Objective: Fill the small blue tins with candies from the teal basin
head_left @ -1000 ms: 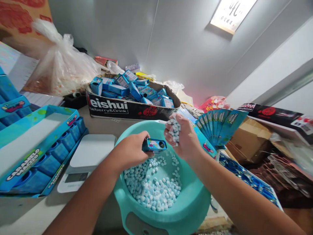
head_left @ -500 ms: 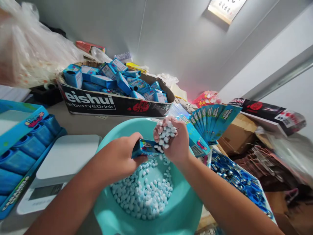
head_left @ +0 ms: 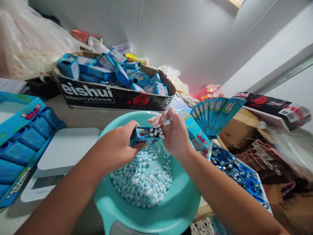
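Note:
Over a turquoise basin (head_left: 186,202), my left hand (head_left: 118,147) is closed round a small blue candy box (head_left: 142,132), its opening turned to the right. Cupped at that opening is my right hand (head_left: 174,132), holding some small white candies (head_left: 167,122) in the palm. Several candies (head_left: 156,132) lie at the mouth of the box, between box and palm. Beneath both hands, a pile of pale blue and white candies (head_left: 144,182) covers much of the basin's bottom.
A white scale (head_left: 69,147) stands left of the basin, beside a tray of blue boxes (head_left: 31,143). Behind is a black carton (head_left: 90,98) heaped with blue boxes. Fanned blue cards (head_left: 215,114) and a tray of blue-and-metal pieces (head_left: 234,169) sit to the right.
Much of the candy heap in my right palm has gone, and more candies now sit at the box's mouth. My right hand has tilted toward the box. The view has shifted slightly.

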{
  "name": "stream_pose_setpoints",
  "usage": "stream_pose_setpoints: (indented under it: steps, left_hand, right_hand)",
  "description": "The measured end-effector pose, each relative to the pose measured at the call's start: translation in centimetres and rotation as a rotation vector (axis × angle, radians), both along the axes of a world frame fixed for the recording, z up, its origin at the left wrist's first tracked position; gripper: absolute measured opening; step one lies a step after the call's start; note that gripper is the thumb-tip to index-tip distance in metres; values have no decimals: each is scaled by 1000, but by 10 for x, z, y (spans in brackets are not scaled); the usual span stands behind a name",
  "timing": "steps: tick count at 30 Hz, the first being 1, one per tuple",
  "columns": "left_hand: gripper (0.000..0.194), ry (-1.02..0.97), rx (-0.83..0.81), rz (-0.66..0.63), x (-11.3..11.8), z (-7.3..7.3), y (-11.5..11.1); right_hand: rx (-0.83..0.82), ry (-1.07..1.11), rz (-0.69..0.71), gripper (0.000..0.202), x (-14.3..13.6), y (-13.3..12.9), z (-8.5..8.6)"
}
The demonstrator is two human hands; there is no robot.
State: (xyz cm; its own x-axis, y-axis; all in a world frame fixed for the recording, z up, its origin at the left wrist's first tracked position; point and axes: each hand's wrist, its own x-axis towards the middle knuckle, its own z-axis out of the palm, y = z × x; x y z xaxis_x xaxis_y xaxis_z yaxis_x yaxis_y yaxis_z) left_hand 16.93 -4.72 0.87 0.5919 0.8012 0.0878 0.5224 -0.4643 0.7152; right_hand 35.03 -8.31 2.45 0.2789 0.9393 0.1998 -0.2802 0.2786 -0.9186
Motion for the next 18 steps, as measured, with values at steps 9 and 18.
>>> stream_pose_setpoints:
  steps: [9,18]
  left_hand:
    - [46,-390,14,445,-1,-3,11]
    - [43,-542,-16,435,-2,-6,13]
  right_hand:
    - [-441,-710,-1,31,4,20,-57]
    - [-51,-1310,792,110,-39,-30,-74]
